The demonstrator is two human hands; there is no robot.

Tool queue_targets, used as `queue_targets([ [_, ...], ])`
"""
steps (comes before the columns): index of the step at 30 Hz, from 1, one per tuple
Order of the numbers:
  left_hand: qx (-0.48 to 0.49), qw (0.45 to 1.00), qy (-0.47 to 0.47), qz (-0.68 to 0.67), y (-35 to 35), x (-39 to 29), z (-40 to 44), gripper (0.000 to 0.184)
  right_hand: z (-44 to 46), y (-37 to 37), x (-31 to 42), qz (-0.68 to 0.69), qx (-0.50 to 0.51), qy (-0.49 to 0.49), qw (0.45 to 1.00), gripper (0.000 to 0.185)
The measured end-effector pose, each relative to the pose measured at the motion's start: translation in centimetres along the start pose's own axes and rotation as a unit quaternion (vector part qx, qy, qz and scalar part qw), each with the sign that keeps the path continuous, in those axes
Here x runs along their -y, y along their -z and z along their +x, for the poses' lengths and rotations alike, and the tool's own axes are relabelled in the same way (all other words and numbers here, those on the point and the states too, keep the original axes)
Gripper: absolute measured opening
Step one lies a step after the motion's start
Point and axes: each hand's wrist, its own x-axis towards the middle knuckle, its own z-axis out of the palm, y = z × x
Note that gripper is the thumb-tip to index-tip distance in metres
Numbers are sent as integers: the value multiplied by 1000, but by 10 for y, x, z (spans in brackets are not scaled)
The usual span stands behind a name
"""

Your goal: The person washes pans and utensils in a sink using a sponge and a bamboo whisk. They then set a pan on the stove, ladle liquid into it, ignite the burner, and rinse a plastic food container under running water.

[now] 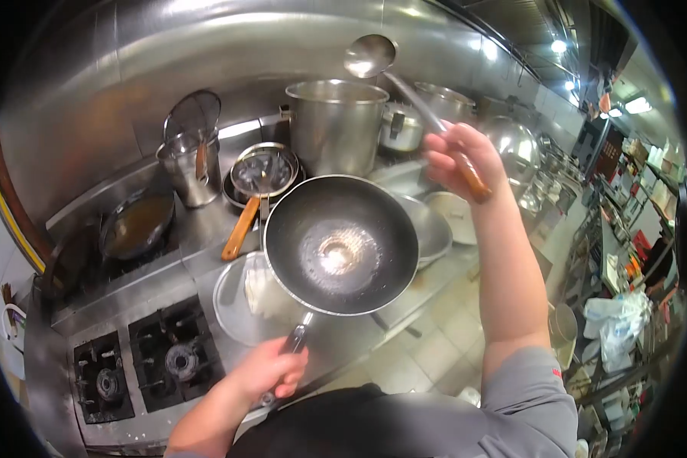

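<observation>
My left hand (271,372) is closed round the black handle of a dark frying pan (359,278), which is held up over the counter with its inside facing me. Its bottom looks worn and shiny, and no food shows in it. Raised at the upper right, my right hand (466,156) grips a metal ladle (371,56) by its long handle with a wooden end. The ladle's bowl is up at the left of the hand, above a tall steel pot (336,126). Pan and ladle are apart.
Two gas burners (182,360) are at the lower left. Behind them a dark wok (137,224) holds brownish liquid. A strainer with a wooden handle (242,229) lies behind the pan, and a steel bowl (431,229) sits to its right. Crowded shelves (633,252) stand far right.
</observation>
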Motion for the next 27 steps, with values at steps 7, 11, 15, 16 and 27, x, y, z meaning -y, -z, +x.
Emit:
queue_targets([
  [7,-158,985,-38,-55,-56,-21,51,8,132,65,31,-139,13,-23,990,35],
  [11,-234,966,-55,-100,-83,-34,83,7,195,102,38,-200,23,-82,976,5],
  [15,-298,946,-73,-102,-109,-47,104,7,233,111,40,-148,-1,-147,978,7],
  [16,-307,943,-77,-100,-113,-49,107,7,246,119,37,-139,6,-170,976,7],
  [27,-340,928,-100,-115,-136,-58,123,8,296,173,29,-248,-103,-166,949,8],
])
